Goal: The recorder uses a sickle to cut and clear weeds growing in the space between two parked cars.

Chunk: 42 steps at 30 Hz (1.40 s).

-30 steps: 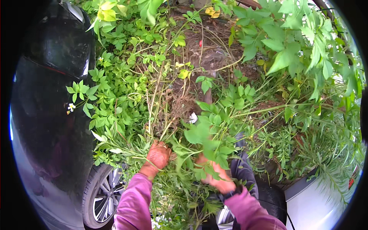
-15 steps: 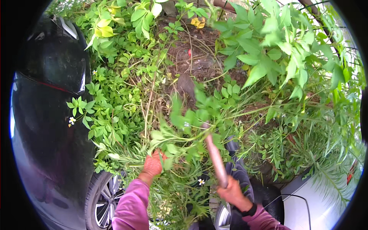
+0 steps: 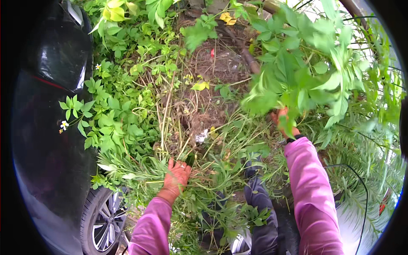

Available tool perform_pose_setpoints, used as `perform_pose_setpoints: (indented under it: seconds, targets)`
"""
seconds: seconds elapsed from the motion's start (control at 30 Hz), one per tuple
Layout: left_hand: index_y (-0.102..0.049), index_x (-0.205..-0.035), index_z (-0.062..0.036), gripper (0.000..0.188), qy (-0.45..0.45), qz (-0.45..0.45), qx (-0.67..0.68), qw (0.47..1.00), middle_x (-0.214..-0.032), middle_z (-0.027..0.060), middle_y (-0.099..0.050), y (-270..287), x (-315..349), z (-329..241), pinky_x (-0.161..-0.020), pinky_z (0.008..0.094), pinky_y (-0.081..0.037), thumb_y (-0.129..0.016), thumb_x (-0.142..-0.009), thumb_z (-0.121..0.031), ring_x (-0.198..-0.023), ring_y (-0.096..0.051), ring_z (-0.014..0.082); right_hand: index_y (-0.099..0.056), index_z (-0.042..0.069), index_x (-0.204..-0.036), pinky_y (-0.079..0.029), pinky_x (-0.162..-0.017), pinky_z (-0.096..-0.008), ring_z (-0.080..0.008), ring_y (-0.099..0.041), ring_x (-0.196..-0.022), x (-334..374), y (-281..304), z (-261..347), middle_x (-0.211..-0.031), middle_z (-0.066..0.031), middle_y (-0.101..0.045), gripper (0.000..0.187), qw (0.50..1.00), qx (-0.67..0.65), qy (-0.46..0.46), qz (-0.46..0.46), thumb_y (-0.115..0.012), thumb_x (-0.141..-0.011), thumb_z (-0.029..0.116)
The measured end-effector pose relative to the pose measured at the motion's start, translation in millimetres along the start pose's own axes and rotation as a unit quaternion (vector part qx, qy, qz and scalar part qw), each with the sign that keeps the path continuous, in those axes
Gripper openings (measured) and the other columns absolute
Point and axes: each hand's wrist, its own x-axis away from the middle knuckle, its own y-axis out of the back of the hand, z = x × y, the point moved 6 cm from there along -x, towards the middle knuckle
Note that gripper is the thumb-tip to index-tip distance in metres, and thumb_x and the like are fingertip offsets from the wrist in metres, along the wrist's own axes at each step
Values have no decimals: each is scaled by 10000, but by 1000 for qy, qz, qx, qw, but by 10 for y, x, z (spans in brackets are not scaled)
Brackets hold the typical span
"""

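Note:
My left hand (image 3: 177, 176) rests low on the cut and bent green stems, its fingers stretched out and apart, a ring on one of them. Farther forward and to the right, my right hand (image 3: 279, 120) is closed and partly covered by leaves. A brown wooden handle (image 3: 249, 59), seemingly that of a hoe, runs from behind those leaves toward the top of the view. Its head is not visible now. Between my hands lies a patch of brown soil and dry stems (image 3: 204, 104), with a crumpled white scrap (image 3: 202, 136) on it.
A black car (image 3: 51, 148) with a wheel (image 3: 104, 221) stands close on my left. Dense leafy weeds (image 3: 114, 114) grow beside it. Large-leaved branches (image 3: 297, 72) overhang the right. A thin black cable (image 3: 361, 182) curves at lower right, near a pale surface (image 3: 352, 225).
My right hand has swung the hoe forward and to the right, away from my body. My left hand has let go of leafy stems and its fingers have spread.

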Motion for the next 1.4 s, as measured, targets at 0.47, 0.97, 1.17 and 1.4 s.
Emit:
perform_pose_setpoints:
  seconds: [0.47, 0.97, 1.17, 1.4]
  targets:
    - [-516, -971, -89, 273, -10, 14, 15, 1000, -991, 141, -507, 284, 327, 148, -971, 449, -222, -452, -706, -98, -989, -469, 273, -443, 33, -980, -387, -386, -263, -170, -503, -475, 2468, -24, 1712, -651, -28, -516, 284, 858, -322, -333, 221, -523, -734, 150]
    - [-381, -1211, -94, 493, -158, -123, 503, 841, -1260, 122, -344, 689, -1093, -52, -997, 461, -165, -489, -730, -94, -1188, -293, 276, -467, 14, -837, -362, -371, -265, -125, -475, -446, 3546, 908, 2777, -617, -54, -510, 198, 493, -750, -439, -46, -565, -673, 69]
    - [-535, -1016, -80, 375, -25, 195, -23, 980, -991, 101, -574, 238, -1176, 50, -946, 415, -265, -575, -646, -126, -1069, -449, 191, -435, -39, -755, -386, -380, -313, -172, -479, -431, 2014, 766, 1672, -521, -120, -478, 198, 934, -119, -310, 134, -559, -627, 47]
    - [-592, -707, -81, 132, -50, 54, -2, 997, -782, 72, -604, 384, -1129, -95, -869, 385, -346, -513, -604, -104, -824, -562, 212, -447, -17, -862, -416, -515, -403, -362, -513, -598, 379, 642, 952, -641, -201, -506, 301, 991, 95, -64, 65, -605, -637, 104]
